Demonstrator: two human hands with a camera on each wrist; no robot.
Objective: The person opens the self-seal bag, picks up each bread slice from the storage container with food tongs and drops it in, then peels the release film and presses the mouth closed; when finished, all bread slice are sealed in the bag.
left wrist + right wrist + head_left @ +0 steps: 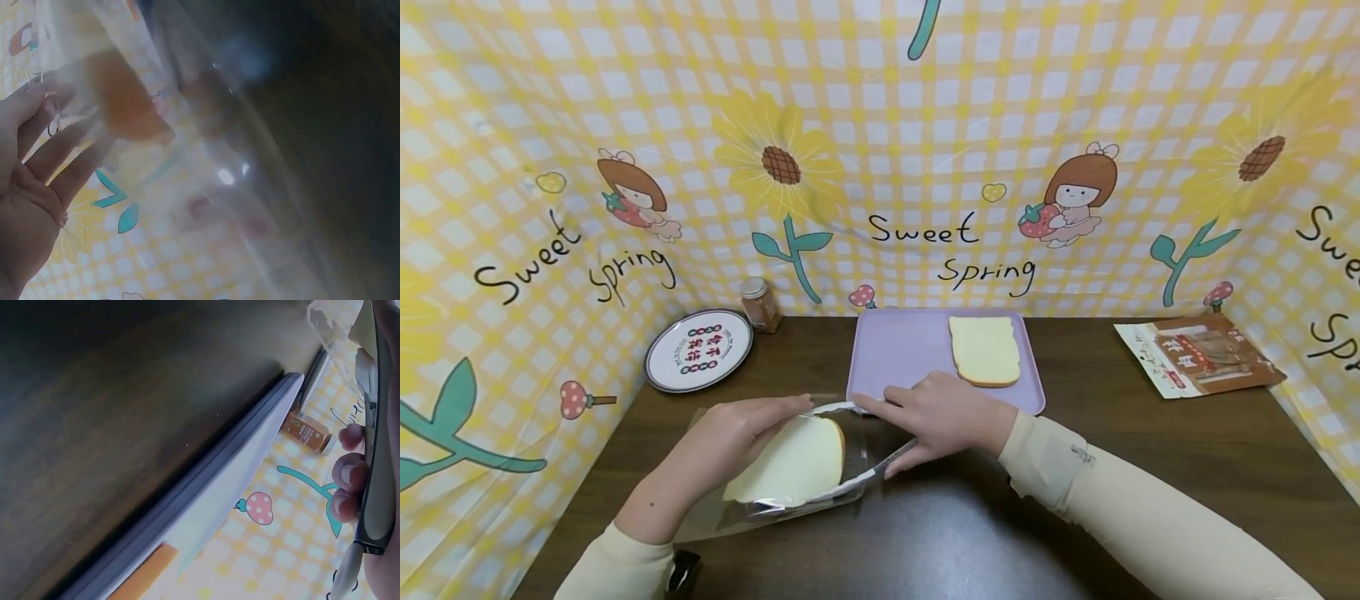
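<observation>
In the head view my left hand (730, 433) lies along the upper left side of a clear plastic bag (707, 521), its thumb and fingertips pinching the film near the mouth. Inside the bag is a pale bread slice (801, 467) with a brown crust. My right hand (943, 417) grips tongs (898, 454) with whitish arms, spread at the bag's mouth on either side of the slice's end. Whether both tips are inside the film I cannot tell. The right wrist view shows the tongs' beige and black handle (378, 469). Blurred film covers much of the left wrist view.
Behind my right hand is a lilac tray (895, 350) with another bread slice (985, 350) on it. A white plate (670, 350) with red and dark lettering and a spice jar (762, 308) stand back left. A brown food packet (1202, 358) lies at right. Patterned cloth surrounds the table.
</observation>
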